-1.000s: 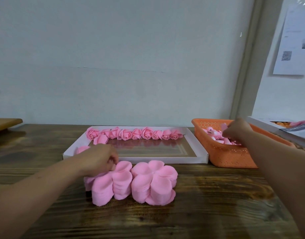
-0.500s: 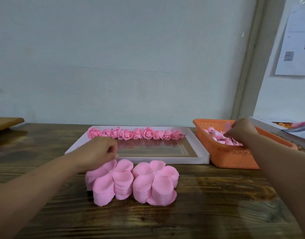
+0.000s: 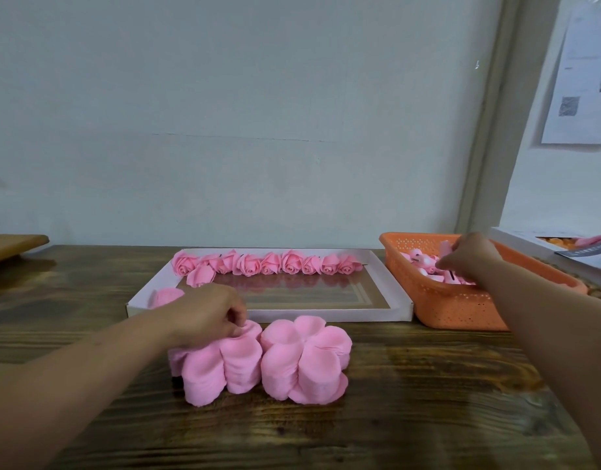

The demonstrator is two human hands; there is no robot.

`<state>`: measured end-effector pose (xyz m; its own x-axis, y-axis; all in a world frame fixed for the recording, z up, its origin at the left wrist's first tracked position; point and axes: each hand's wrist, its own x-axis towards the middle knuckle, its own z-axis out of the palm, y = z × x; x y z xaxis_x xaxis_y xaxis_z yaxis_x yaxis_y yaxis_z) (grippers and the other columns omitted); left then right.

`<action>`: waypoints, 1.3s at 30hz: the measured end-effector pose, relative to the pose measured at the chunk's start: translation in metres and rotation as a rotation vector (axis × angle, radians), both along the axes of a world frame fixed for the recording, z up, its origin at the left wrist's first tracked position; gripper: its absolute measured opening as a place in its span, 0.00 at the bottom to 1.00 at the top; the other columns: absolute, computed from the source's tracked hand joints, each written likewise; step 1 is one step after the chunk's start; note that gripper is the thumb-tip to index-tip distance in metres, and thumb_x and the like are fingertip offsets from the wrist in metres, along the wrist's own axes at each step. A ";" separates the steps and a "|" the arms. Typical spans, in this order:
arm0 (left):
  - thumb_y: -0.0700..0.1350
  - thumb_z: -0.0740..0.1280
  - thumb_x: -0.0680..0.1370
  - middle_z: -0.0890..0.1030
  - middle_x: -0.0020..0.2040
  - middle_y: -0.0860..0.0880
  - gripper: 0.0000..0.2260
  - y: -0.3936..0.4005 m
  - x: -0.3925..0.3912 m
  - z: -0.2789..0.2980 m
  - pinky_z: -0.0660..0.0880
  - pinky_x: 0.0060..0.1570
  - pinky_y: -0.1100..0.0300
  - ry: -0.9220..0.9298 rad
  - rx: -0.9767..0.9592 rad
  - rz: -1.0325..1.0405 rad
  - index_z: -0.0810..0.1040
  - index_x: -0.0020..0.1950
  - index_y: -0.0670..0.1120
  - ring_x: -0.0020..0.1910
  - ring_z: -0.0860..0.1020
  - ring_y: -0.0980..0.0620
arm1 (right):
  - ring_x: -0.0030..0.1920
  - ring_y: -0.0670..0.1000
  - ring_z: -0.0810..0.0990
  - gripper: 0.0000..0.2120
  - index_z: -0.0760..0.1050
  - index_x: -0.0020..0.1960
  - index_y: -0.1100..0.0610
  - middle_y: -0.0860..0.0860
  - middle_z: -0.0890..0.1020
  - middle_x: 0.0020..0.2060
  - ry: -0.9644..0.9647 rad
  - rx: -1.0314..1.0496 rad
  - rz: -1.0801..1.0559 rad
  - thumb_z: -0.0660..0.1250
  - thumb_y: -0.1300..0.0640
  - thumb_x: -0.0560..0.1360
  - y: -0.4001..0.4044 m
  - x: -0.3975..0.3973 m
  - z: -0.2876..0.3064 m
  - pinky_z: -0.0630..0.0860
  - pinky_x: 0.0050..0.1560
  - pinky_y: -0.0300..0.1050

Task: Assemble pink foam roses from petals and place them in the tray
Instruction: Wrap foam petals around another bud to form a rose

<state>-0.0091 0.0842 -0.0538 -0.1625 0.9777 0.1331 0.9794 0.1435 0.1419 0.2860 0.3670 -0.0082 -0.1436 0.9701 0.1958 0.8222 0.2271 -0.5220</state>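
Note:
Two stacks of pink flower-shaped foam petals stand on the wooden table, the left stack (image 3: 221,364) touching the right stack (image 3: 306,357). My left hand (image 3: 207,313) rests on the left stack, and its curled fingertips pinch the top petal layer. Behind them lies the white tray (image 3: 394,300), with a row of finished pink roses (image 3: 268,262) along its far edge and two more roses at its left end. My right hand (image 3: 468,256) is inside the orange basket (image 3: 462,303) and pinches a pink bud piece (image 3: 445,247).
The basket holds several more pink bud pieces. A white box (image 3: 516,237) with orange contents sits at the far right. A wooden board (image 3: 14,245) lies at the far left. The wall is close behind the tray, with a paper sheet (image 3: 584,79) stuck to it.
My left hand rose off the left stack and has come back down onto its top. My right hand has shifted slightly inside the basket.

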 end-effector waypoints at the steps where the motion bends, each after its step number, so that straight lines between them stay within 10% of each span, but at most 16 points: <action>1: 0.43 0.69 0.75 0.74 0.40 0.58 0.03 0.000 0.001 0.000 0.66 0.37 0.73 0.024 0.003 -0.003 0.80 0.43 0.50 0.37 0.71 0.63 | 0.38 0.56 0.79 0.11 0.76 0.47 0.66 0.61 0.81 0.41 -0.003 0.000 0.000 0.72 0.59 0.70 0.000 0.000 0.000 0.76 0.39 0.45; 11: 0.37 0.69 0.73 0.81 0.37 0.53 0.10 -0.009 0.001 0.020 0.75 0.43 0.61 -0.283 0.135 0.056 0.73 0.40 0.51 0.38 0.78 0.53 | 0.39 0.57 0.79 0.07 0.77 0.46 0.65 0.61 0.81 0.41 0.030 0.073 -0.015 0.70 0.63 0.71 0.002 0.001 0.000 0.77 0.41 0.46; 15: 0.44 0.70 0.74 0.79 0.44 0.57 0.08 -0.003 0.003 0.010 0.76 0.49 0.62 -0.144 -0.054 0.068 0.78 0.52 0.53 0.43 0.77 0.59 | 0.42 0.59 0.80 0.07 0.77 0.46 0.66 0.62 0.81 0.41 0.022 0.086 0.002 0.69 0.63 0.71 0.001 -0.001 -0.001 0.77 0.42 0.47; 23: 0.42 0.67 0.75 0.79 0.39 0.52 0.10 -0.005 0.009 0.013 0.70 0.40 0.63 -0.065 0.034 0.049 0.73 0.35 0.51 0.36 0.72 0.58 | 0.40 0.59 0.80 0.05 0.77 0.43 0.67 0.62 0.80 0.37 0.105 0.091 0.001 0.68 0.64 0.70 -0.001 0.001 0.003 0.78 0.42 0.49; 30: 0.38 0.66 0.76 0.79 0.32 0.41 0.07 -0.004 0.023 0.041 0.64 0.28 0.64 -0.404 0.333 0.068 0.71 0.39 0.44 0.27 0.68 0.56 | 0.37 0.55 0.78 0.13 0.75 0.58 0.61 0.56 0.81 0.42 0.282 0.238 0.107 0.67 0.62 0.74 -0.015 -0.007 0.011 0.76 0.41 0.46; 39: 0.45 0.64 0.68 0.82 0.42 0.35 0.05 0.005 0.068 0.064 0.67 0.39 0.54 -0.807 0.471 -0.001 0.71 0.38 0.44 0.37 0.77 0.43 | 0.32 0.49 0.79 0.03 0.78 0.39 0.59 0.52 0.82 0.33 0.767 0.121 0.458 0.70 0.64 0.71 -0.088 -0.042 0.041 0.77 0.41 0.48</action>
<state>0.0589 0.0888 0.0107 -0.3774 0.8521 0.3628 0.5589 -0.1028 0.8228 0.2444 0.2786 0.0332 -0.2987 0.8163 0.4944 0.0729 0.5360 -0.8411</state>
